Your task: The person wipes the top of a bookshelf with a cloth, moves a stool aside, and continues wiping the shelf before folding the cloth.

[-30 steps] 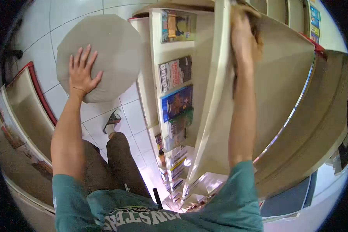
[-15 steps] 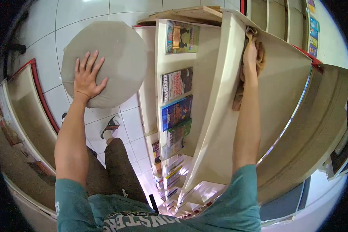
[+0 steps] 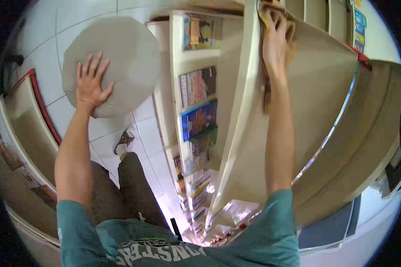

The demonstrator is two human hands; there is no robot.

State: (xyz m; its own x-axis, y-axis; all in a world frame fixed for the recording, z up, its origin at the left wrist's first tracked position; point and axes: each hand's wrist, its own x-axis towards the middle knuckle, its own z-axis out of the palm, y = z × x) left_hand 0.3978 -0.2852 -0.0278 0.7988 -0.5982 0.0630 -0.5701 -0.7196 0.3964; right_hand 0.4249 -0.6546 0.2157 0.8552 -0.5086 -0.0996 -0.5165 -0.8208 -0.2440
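My left hand point(image 3: 92, 83) lies flat with its fingers spread on the round beige padded top of a stool point(image 3: 129, 58). On the right, my right hand point(image 3: 276, 40) presses a brown cloth point(image 3: 291, 46) against the top of a cream shelf unit point(image 3: 316, 89), close to its raised front edge. Part of the cloth hangs down beside my wrist, and my fingers are bent over it near the far corner. The hand is slightly smeared by motion.
Books with colourful covers, among them a blue book point(image 3: 199, 119), stand on the shelf's front ledges. White floor tiles point(image 3: 113, 144) lie below. Another low shelf with a red edge point(image 3: 40, 95) is at the left. More shelf compartments point(image 3: 318, 20) are at the back right.
My right hand has slid the cloth away from me, toward the far corner of the shelf top. My left hand stays on the stool; the whole view has shifted slightly.
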